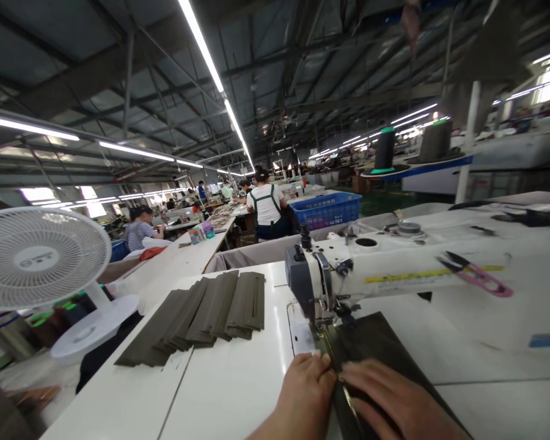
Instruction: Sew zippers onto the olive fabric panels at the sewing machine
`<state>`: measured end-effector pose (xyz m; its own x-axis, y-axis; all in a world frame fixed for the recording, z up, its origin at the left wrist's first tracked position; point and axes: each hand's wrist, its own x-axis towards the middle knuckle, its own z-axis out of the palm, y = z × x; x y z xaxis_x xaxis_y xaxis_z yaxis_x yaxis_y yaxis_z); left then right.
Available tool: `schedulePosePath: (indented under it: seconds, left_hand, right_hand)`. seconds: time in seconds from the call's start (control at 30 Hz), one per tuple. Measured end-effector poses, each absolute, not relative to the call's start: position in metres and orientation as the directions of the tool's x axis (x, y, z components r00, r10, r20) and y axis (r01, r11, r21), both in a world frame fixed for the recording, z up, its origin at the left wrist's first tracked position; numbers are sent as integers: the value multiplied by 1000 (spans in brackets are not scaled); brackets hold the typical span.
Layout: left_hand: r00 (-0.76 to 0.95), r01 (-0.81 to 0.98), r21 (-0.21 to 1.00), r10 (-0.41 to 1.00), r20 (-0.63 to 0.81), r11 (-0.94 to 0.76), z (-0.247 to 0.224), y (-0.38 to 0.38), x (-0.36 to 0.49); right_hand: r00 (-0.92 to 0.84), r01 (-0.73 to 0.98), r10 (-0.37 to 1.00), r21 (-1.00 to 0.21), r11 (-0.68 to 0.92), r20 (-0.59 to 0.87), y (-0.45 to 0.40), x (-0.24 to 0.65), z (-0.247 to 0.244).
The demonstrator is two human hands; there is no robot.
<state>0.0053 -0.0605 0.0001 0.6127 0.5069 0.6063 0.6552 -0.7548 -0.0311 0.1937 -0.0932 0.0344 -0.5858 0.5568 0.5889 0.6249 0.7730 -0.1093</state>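
A dark olive fabric piece [371,336] lies under the presser foot of a white sewing machine [323,305]. Along it runs a narrow strip with a gold line, which looks like a zipper [347,394]. My left hand [307,391] is closed at the strip's left edge, fingers curled and pinching the fabric just in front of the foot. My right hand [394,397] rests on the fabric to the right of the strip, fingers stretched out and slightly apart, fingertips beside the gold line. The fabric's near end is partly hidden under the right hand.
A fanned stack of olive fabric pieces [206,308] lies left of the machine. Pink thread snips [479,275] lie on the machine arm. A white fan [41,260] stands at left. Thread cones [385,150] are at upper right. Beyond are a blue crate [327,209] and seated people.
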Motion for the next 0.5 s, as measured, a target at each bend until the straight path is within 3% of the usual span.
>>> schedulePosePath:
  seconds: [0.17,0.5]
  left_hand:
    - [623,649,-65,481,617,-758,-2,-55,5]
    - [609,633,37,527,593,-773,12,-50,6]
  right_hand:
    - [-623,674,501,87,734,600,-68,190,18]
    - [-562,697,566,-24,717,603,-56,187,13]
